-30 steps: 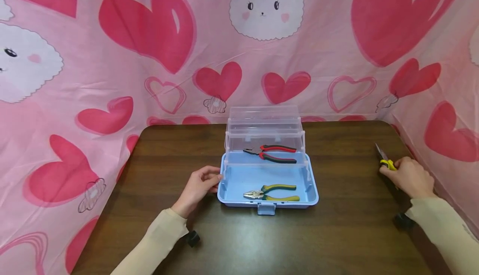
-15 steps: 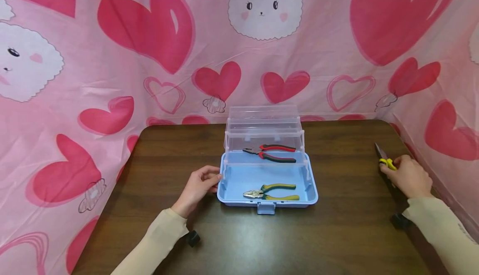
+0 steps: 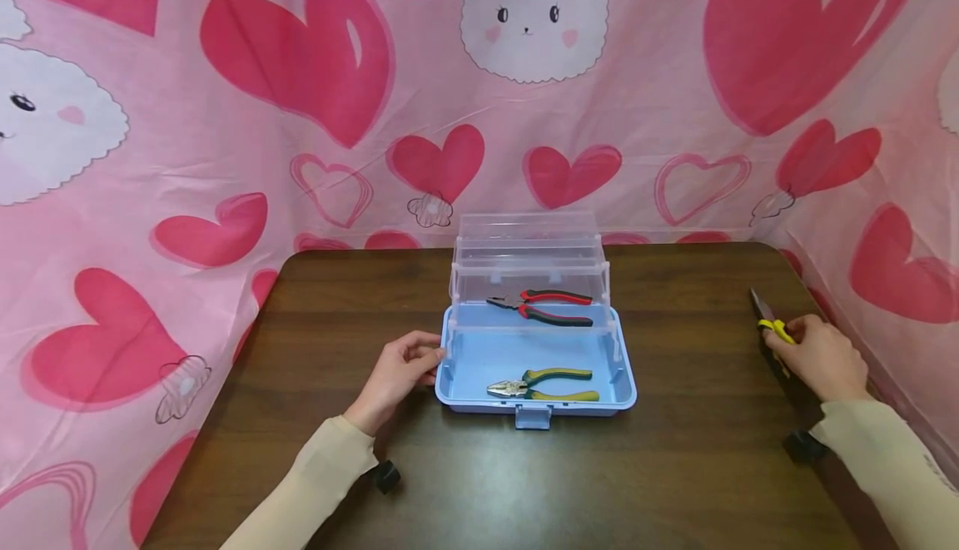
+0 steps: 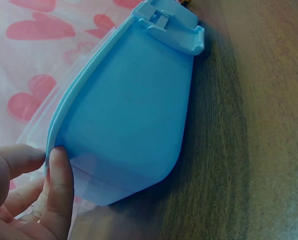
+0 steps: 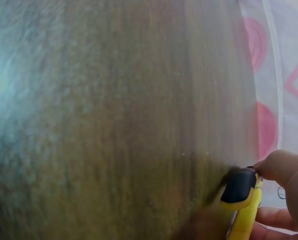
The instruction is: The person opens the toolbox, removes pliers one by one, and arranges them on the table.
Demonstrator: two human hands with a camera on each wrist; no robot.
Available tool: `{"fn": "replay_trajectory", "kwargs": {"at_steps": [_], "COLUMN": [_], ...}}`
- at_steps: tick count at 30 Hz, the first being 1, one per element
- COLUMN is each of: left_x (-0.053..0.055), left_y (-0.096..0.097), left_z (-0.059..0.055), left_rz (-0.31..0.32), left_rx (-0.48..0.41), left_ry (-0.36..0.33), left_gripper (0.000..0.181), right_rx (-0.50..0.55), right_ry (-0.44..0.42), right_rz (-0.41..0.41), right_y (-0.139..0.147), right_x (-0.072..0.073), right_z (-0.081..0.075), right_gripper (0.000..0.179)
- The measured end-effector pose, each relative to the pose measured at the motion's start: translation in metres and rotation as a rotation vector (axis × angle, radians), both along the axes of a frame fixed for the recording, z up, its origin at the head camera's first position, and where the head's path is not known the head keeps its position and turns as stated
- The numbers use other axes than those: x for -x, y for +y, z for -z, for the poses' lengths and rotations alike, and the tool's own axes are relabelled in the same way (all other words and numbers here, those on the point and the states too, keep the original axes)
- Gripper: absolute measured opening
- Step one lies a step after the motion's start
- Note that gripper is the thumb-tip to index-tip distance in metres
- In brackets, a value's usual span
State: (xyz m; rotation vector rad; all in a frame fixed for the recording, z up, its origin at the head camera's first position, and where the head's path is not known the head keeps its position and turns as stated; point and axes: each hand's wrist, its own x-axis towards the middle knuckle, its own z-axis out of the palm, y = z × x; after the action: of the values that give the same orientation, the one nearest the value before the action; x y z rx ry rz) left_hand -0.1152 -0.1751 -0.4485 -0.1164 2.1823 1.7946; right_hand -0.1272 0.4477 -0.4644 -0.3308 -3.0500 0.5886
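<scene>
A light blue toolbox (image 3: 470, 357) stands with its clear lid and tray raised at the back. My left hand (image 3: 397, 371) pinches its left rim; the left wrist view shows thumb and fingertips on either side of the edge. Inside the box lie combination pliers (image 3: 556, 385) with green and yellow handles. Red and black-handled pliers (image 3: 553, 307) rest farther back, in the raised clear tray. Far to the right, my right hand (image 3: 822, 359) grips needle-nose pliers (image 3: 775, 329) by their yellow and black handles, the tip pointing away. Their handle end (image 5: 238, 189) shows in the right wrist view.
The brown wooden table (image 3: 697, 450) reaches a pink curtain (image 3: 637, 101) with hearts at its back and right side. A blue latch (image 3: 533, 417) hangs at the box's front. Black wrist devices (image 3: 386, 477) sit under both forearms.
The right hand with the needle-nose pliers has shifted very slightly, and the pliers have turned a little. The left hand and the toolbox stay where they were.
</scene>
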Motion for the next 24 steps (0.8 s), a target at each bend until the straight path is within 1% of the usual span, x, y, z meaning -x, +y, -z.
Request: {"fn": "replay_trajectory", "kwargs": {"at_steps": [5, 11, 13, 17, 21, 24], "left_x": [0.000, 0.000, 0.000, -0.001, 0.000, 0.000], "left_y": [0.000, 0.000, 0.000, 0.000, 0.001, 0.001], "left_z": [0.000, 0.001, 0.001, 0.001, 0.001, 0.002], "left_rz": [-0.001, -0.002, -0.004, -0.009, -0.014, -0.016], "left_rx": [-0.001, -0.006, -0.009, -0.008, -0.005, -0.006], "left_ry": [-0.003, -0.002, -0.005, -0.009, -0.005, -0.003], "left_gripper": [0.036, 0.036, 0.036, 0.035, 0.035, 0.034], "right_rx": [-0.008, -0.046, -0.050, -0.046, -0.022, 0.011], "right_ry": [0.014, 0.101, 0.127, 0.144, 0.150, 0.164], "right_rz": [0.004, 0.007, -0.005, -0.041, -0.077, -0.122], "right_y": [-0.001, -0.009, -0.014, -0.027, -0.042, -0.056], "right_x": [-0.001, -0.002, -0.002, -0.001, 0.001, 0.002], "right_z": [-0.002, -0.003, -0.004, -0.011, -0.019, -0.026], "right_gripper": [0.056, 0.047, 0.045, 0.047, 0.047, 0.045]}}
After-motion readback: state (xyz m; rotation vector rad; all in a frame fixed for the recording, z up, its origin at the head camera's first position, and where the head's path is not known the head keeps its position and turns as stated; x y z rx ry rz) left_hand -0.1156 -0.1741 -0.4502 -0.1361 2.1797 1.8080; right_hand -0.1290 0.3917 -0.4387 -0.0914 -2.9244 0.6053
